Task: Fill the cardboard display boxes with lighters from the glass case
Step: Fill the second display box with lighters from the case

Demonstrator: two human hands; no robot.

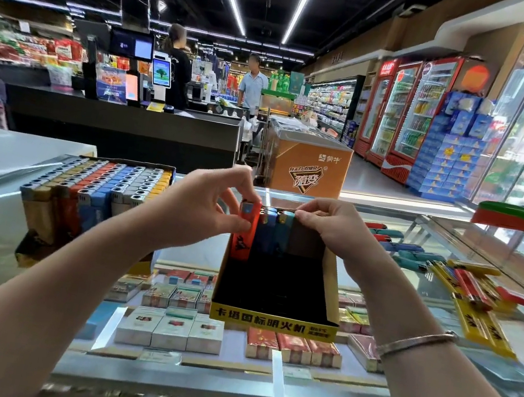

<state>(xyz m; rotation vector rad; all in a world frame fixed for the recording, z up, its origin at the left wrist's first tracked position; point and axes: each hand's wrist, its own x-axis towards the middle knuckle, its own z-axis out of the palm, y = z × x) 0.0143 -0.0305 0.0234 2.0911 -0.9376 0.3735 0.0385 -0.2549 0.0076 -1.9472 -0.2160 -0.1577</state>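
On the counter [372, 316], the left hand [197, 209] pinches an orange lighter [244, 229] while the right hand [328, 225] pinches the row [274, 230]; slide it straight down into the box [272, 322].

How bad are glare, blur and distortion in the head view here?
Head view: ceiling-light glare streaks the glass case; wide-angle bending curves the edges; background shelves are soft; the orange lighter in the left hand and the display box stay readable.
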